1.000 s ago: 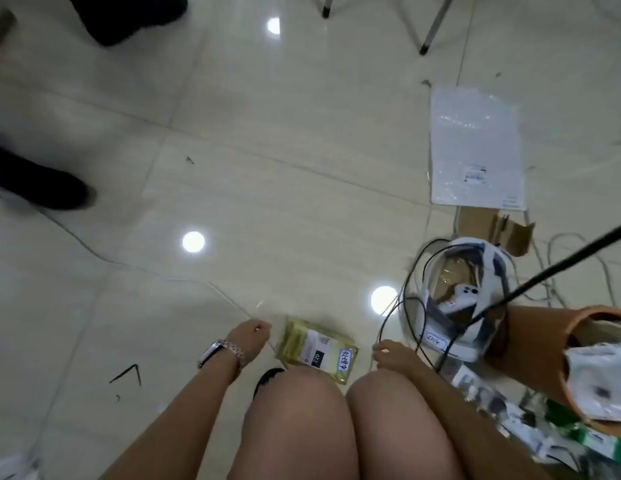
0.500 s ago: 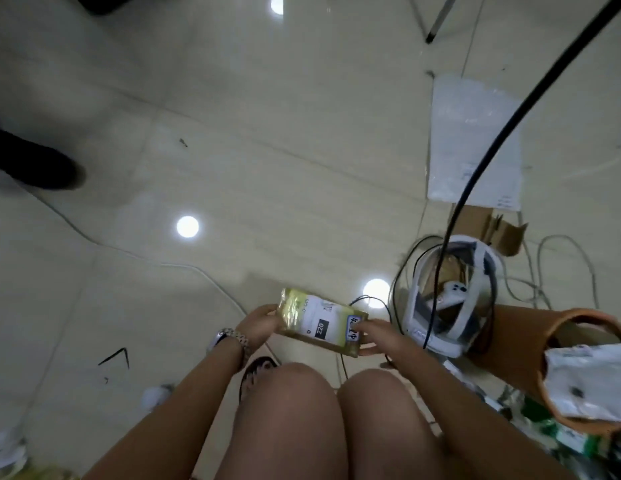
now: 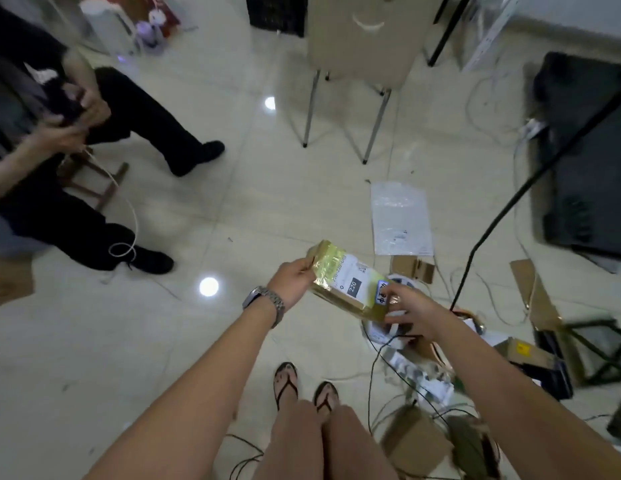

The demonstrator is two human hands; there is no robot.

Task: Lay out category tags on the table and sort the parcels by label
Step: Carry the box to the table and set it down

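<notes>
head-worn view, facing down, floor (image 3: 198, 341) near

Parcel (image 3: 347, 282) between left hand (image 3: 293, 280) and right hand (image 3: 411, 311), bag (image 3: 401, 220) behind.

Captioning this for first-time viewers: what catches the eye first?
The tape-wrapped parcel stands out at centre, gripped by the left hand at its left end and the right hand at its right end. A seated person in black fills the upper left; a white mailer bag lies on the tiles beyond the parcel.

Left hand (image 3: 293, 280), right hand (image 3: 411, 313) in grip
</notes>
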